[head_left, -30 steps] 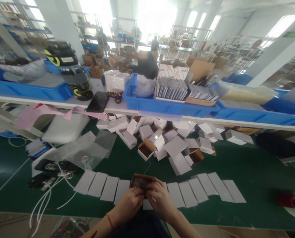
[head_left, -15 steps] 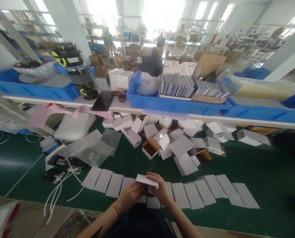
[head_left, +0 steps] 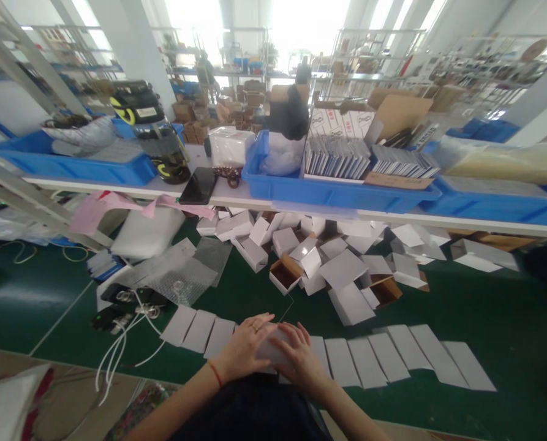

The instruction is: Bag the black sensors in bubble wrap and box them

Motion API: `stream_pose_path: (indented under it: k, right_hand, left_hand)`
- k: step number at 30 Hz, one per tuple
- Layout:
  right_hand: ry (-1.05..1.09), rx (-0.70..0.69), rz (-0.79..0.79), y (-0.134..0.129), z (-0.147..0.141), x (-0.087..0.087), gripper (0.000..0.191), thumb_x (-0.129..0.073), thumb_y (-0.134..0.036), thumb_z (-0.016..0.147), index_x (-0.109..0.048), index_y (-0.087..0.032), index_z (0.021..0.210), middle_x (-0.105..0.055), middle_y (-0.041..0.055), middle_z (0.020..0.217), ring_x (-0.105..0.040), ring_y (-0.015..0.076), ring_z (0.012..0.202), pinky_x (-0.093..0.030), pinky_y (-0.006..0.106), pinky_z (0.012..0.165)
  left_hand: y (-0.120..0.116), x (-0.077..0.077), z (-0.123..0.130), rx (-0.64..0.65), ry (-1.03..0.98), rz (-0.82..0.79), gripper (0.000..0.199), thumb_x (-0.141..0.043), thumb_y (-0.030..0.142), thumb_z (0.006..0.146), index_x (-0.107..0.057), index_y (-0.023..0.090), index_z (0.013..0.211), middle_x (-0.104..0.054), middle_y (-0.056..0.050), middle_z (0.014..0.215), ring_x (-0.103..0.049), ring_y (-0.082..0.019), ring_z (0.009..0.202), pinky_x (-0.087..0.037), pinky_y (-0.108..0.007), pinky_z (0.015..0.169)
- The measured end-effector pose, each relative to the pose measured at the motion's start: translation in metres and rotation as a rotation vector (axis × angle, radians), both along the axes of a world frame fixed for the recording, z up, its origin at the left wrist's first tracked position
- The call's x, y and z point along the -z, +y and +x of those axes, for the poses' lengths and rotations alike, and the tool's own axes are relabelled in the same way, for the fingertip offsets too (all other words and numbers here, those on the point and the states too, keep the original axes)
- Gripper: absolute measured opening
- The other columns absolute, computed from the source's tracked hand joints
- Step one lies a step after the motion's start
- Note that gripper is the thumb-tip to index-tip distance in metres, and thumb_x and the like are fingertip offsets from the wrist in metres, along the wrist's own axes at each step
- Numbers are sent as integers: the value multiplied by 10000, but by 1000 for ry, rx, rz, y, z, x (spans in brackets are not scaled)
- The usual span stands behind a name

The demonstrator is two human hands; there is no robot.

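Note:
A white box (head_left: 269,350) lies at the front middle of the green table, between my two hands. From the left, my left hand (head_left: 246,348) presses on it with the fingers curved over its top. My right hand (head_left: 298,356) grips its right side, fingers bent over the upper face. White closed boxes stand in a row on both sides, such as one on the left (head_left: 199,331) and one on the right (head_left: 342,361). The lower part of the held box is hidden by my hands.
Open white boxes (head_left: 342,269) are heaped under the shelf (head_left: 236,195). Black devices with white cables (head_left: 112,318) and bubble wrap (head_left: 181,278) lie at the left. On the shelf are blue bins (head_left: 310,191), a phone (head_left: 198,185) and a bottle (head_left: 163,147).
The raised white flap is down, and both hands now lie over the box top with fingers more spread. The whole view has shifted slightly, moving the scene to the right.

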State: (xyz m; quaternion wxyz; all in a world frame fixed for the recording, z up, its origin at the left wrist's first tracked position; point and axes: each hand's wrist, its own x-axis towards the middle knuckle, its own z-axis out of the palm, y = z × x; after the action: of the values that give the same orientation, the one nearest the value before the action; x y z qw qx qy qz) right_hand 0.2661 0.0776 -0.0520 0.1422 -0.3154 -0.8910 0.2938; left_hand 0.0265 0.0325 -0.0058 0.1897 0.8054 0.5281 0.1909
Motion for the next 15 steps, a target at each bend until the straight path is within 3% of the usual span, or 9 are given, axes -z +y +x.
stream_pose_path:
  k: [1,3,8,15]
  right_hand:
    - [-4,-1,14,0,-1,2,793,-841,-227,793,-500,-310,1504,-448,161,1573,-419,404,1441,-304,707,1205]
    - [-6,-12,46,1,0,8,923,-852,-237,789,-380,-261,1581,-393,198,1602,-390,406,1459,-390,648,1181]
    - [-11,-35,145,2,0,13,738,-759,-270,929,-398,-235,1572,-449,223,1534,-444,404,1390,-443,635,1129]
    - [-58,-66,179,7,-3,-5,690,-762,-382,943,-448,-267,1547,-537,171,1460,-526,351,1303,-499,545,1100]
  left_hand:
    - [7,5,2,58,14,-20,788,-869,367,742,-539,199,1437,-585,-152,1497,-564,-346,1359,-493,-490,1134]
    - [18,15,6,136,46,-49,929,-892,394,737,-453,167,1523,-556,-178,1533,-546,-340,1394,-466,-468,1169]
    - [21,31,7,219,118,-47,777,-722,453,951,-403,78,1553,-498,-252,1561,-509,-355,1433,-407,-494,1208]
    - [15,32,3,231,171,-4,711,-639,485,1011,-405,79,1546,-567,-228,1503,-568,-340,1368,-454,-493,1159]
